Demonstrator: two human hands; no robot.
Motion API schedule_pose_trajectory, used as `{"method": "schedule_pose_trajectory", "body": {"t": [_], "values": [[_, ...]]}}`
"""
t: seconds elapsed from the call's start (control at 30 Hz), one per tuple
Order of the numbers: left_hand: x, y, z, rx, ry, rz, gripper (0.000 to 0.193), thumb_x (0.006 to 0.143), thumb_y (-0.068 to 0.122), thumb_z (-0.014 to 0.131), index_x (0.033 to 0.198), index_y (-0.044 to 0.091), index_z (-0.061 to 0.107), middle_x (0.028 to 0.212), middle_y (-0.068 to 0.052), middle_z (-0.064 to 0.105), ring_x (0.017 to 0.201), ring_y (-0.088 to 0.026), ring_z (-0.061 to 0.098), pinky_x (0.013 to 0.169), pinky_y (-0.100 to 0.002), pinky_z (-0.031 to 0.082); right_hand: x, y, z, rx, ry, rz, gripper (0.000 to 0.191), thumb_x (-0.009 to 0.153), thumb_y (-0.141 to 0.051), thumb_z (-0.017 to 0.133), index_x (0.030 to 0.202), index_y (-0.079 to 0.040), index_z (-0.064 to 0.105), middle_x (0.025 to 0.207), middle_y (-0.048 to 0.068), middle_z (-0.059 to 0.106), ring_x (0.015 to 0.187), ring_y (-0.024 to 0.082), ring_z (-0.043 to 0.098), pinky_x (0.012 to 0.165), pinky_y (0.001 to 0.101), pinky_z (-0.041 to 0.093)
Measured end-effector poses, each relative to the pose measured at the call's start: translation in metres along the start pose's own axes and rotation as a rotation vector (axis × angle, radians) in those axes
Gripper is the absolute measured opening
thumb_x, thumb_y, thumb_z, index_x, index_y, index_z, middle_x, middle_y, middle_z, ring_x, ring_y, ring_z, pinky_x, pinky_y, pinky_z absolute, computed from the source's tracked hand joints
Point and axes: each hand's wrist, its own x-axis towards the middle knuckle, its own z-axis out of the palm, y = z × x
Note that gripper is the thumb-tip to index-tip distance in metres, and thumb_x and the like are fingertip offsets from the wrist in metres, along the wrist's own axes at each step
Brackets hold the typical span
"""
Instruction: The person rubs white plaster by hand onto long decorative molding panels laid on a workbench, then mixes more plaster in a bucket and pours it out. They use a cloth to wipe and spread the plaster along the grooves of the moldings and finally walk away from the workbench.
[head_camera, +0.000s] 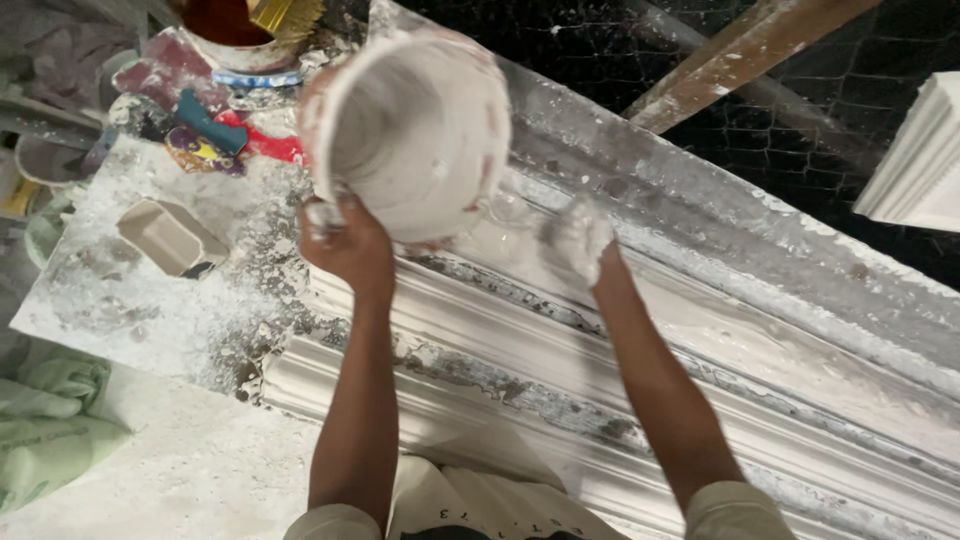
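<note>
Bucket: round white plaster-caked plastic bucket (415, 130), tipped, mouth facing camera, inside coated white.
Left hand (345, 245): clenched on rim.
Right hand (575, 240): plaster-coated, loosely curled, on long white moulding (640, 340).

Left arm: I have it extended forward and up from the lower edge of view, forearm bare, elbow nearly straight, sleeve cuff pale at the shoulder end. Left hand (345, 245): raised, back of hand toward the camera, fingers curled closed in a grip, knuckles dusted white. Right arm: I have it extended forward, angled inward toward the left, forearm bare, cuff pale. Right hand (575, 243): coated thickly in white, fingers bunched and bent downward, palm facing away; whether it grips anything I cannot tell. Hands: apart, roughly level.
</note>
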Motion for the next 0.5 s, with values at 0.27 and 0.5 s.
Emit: {"method": "schedule_pose_trajectory", "body": {"t": [0.27,0.5], "values": [[0.035,0.010,-0.024,-0.093,0.067,0.065,0.007,0.100,-0.003,0.063,0.103,-0.008,0.059,0.090,-0.008,0.065,0.082,-0.014,0.059,0.075,-0.030,0.051,0.049,0.043,0.047,0.006,-0.127,-0.068,0.050,0.104,-0.056,0.042,0.089,-0.012,0.058,0.052,0.004,0.046,0.040,0.019,0.044,0.039,0.0372,0.036],[0.014,0.011,-0.024,-0.006,0.028,0.061,0.008,0.094,-0.004,0.066,0.102,-0.005,0.062,0.088,-0.009,0.066,0.076,-0.014,0.063,0.068,-0.029,0.053,0.063,0.026,0.188,0.118,-0.181,0.068,0.014,0.096,-0.019,0.056,0.108,-0.013,0.058,0.089,0.004,0.058,0.081,0.019,0.058,0.072,0.0360,0.051]]}}
